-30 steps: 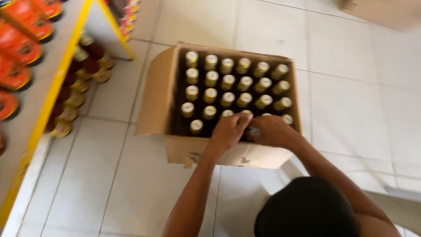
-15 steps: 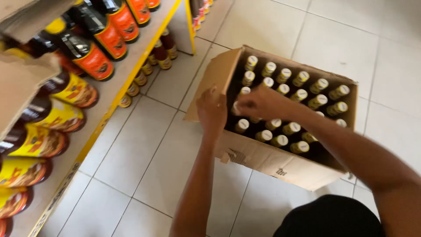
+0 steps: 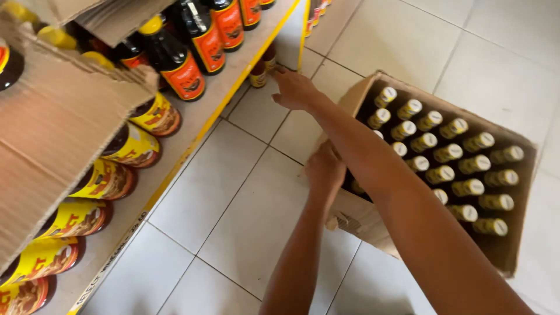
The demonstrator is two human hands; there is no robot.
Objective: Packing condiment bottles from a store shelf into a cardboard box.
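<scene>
**Right hand reaching to the low shelf, left hand resting on the box of bottles**

The right hand (image 3: 294, 88) is stretching out across the pale tiled floor (image 3: 233, 192) toward the small dark bottle with a yellow-and-red label (image 3: 258, 74) that is standing on the floor-level shelf with the yellow edge (image 3: 301, 29). Its fingers are lying loosely spread, with the fingertips just beside the bottle, and it is gripping nothing that shows. Whether they are touching the bottle is hard to tell.

The left hand (image 3: 325, 170) is resting against the near wall of the open brown cardboard box (image 3: 361, 219), fingers curled over the rim; whether they are closing on anything inside is hidden.

The box is sitting tilted on the floor, well to the right of the shelf, and it is holding rows of upright small bottles with pale round caps and yellow collars (image 3: 449, 154), packed close together.

To the left, the upper shelf is carrying large dark sauce bottles with orange labels (image 3: 178, 64) and, nearer the camera, bottles with yellow labels (image 3: 105, 181) lying in a row. A torn flap of corrugated cardboard (image 3: 52, 146) is hanging over them.
</scene>
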